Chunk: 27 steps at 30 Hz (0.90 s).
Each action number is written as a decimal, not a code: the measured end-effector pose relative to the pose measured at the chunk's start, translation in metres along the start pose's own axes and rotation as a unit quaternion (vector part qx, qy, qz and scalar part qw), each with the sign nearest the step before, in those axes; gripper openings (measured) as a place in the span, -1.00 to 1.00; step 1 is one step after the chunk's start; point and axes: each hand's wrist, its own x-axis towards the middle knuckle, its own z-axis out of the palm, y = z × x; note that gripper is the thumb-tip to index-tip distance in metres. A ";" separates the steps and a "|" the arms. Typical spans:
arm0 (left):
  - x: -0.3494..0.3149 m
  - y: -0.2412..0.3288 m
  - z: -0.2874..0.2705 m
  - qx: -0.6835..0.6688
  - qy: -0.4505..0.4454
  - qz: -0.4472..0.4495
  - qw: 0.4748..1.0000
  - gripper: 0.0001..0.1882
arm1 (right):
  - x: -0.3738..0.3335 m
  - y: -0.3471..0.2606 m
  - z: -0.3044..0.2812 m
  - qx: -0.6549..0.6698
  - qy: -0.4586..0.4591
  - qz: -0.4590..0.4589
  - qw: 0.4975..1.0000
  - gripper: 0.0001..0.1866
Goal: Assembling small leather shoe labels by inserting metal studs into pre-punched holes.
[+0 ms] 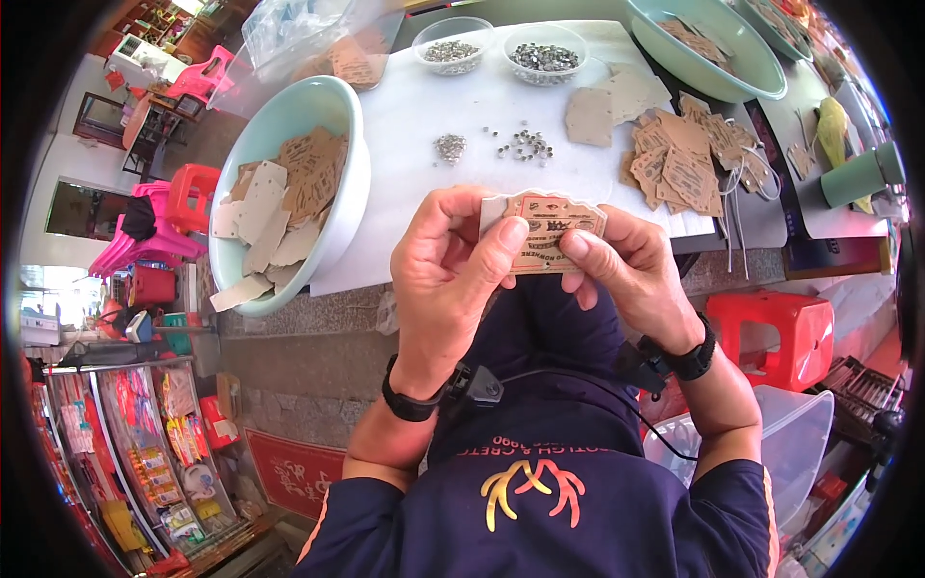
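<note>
Between both hands, above my lap at the table's near edge, is a printed cardboard tag (540, 231) with a scalloped edge. A paler layer shows behind its left end; I cannot tell whether it is a second tag. My left hand (448, 260) is closed on the left end, thumb on the front. My right hand (631, 265) pinches the right end, thumb pressed on the print. Beyond them, small silvery pieces (450, 147) and a scatter of metal eyelet-like parts (525, 144) lie on the white sheet (395, 193).
A pale green basin (358, 164) of cardboard tags stands at the left. Loose brown tags (674, 169) and grey ones (590, 118) lie at the right. Two clear bowls (451, 50) of metal bits and another basin (708, 82) sit farther back. A red stool (780, 328) is at right.
</note>
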 end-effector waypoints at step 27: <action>0.022 -0.041 -0.043 0.068 0.026 -0.084 0.994 -0.85 | 0.044 0.025 0.001 -0.051 0.012 0.012 0.999 -0.71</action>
